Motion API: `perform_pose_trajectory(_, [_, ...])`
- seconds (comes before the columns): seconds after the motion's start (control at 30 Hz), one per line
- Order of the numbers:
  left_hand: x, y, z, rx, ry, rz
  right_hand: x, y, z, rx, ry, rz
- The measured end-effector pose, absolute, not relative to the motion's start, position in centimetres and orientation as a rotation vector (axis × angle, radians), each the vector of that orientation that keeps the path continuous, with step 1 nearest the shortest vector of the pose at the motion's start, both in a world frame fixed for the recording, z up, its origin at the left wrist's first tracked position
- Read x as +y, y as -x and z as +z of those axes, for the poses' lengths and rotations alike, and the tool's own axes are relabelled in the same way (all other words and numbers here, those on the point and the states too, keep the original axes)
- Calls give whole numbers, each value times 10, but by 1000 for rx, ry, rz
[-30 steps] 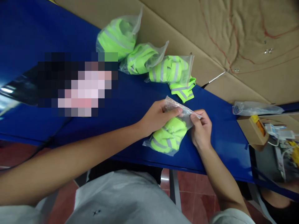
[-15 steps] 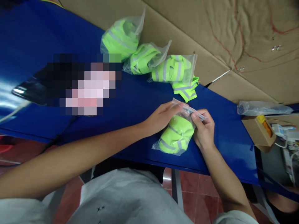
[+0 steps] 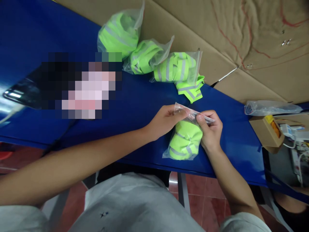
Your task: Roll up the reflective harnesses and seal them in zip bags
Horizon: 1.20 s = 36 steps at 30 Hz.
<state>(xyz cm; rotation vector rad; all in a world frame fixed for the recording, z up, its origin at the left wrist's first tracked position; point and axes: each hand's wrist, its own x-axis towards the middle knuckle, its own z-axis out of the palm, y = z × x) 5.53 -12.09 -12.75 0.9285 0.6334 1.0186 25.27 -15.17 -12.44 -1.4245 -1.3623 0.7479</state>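
Observation:
A clear plastic bag [image 3: 184, 140] with a folded yellow-green reflective strap inside hangs from both hands near the table's front edge. My left hand [image 3: 166, 121] pinches the left part of the bag's top edge. At the right part of that edge, my right hand [image 3: 211, 129] grips the plastic between thumb and fingers. Behind them lies a loose yellow-green strap with grey bands [image 3: 190, 88]. Further back stand three filled bags in a row: a right one [image 3: 176, 68], a middle one [image 3: 146, 58] and a left one [image 3: 119, 33].
On the blue table [image 3: 135, 100], a black glossy object [image 3: 23, 93] with a cable lies at left, beside a pixelated area. Brown covering [image 3: 224, 38] borders the back. At right are an empty plastic bag [image 3: 270, 108], an open cardboard box [image 3: 266, 135] and electronic parts.
The held bag has swung slightly right and hangs a little straighter. Both hands still hold its top edge, with small shifts of the fingers. The whole view has shifted slightly.

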Motion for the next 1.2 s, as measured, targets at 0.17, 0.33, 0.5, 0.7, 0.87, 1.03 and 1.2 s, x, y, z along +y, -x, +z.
perform_pose_trajectory(0.17, [-121,-54,-129,647,-1141,1105,-154,-246,-118,-1434,1419,632])
perform_pose_trajectory(0.33, [-123,-54,-124,679,-1078,1064,-155,-248,-121,-1431,1402,644])
perform_pose_trajectory(0.5, [-125,-56,-121,823,-815,1057,-150,-256,-127,-1343,1367,652])
perform_pose_trajectory(0.7, [-123,-54,-122,866,-793,1089,-145,-257,-128,-1298,1318,637])
perform_pose_trajectory(0.87, [-124,-54,-120,760,-895,1154,-147,-256,-121,-1630,1284,276])
perform_pose_trajectory(1.03, [-127,-56,-120,678,-901,1159,-152,-258,-110,-1901,1228,-138])
perform_pose_trajectory(1.2, [-127,-56,-119,701,-885,1155,-155,-261,-105,-1953,1293,-249])
